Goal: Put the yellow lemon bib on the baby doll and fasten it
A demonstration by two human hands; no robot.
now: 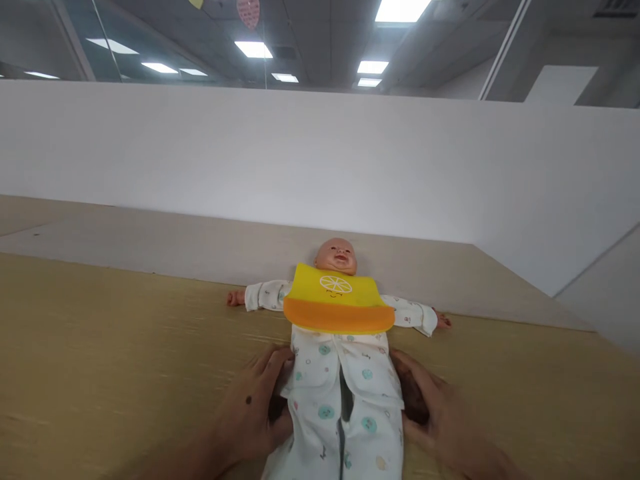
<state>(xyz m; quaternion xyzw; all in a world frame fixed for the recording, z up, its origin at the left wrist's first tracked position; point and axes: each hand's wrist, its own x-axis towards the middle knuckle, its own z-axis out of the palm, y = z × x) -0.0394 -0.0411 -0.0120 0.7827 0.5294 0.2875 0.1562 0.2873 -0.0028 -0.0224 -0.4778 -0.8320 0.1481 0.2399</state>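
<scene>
My fingers point(274, 363), left hand point(253, 410) and right hand point(440, 410), spread with thumbs apart, against either side of the printed clothing point(325, 380); whether hidden fingertips pinch cloth, I cannot tell. Beyond: the doll point(336, 253), face-up on the table point(125, 347). Apparently done: bib point(337, 293) over chest. Apparently left: clothing, gaping down its middle.

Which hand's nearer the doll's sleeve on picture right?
Right. The right hand is at the same side of the doll, just below that sleeve in the picture; the left hand is across the body, farther off.
</scene>
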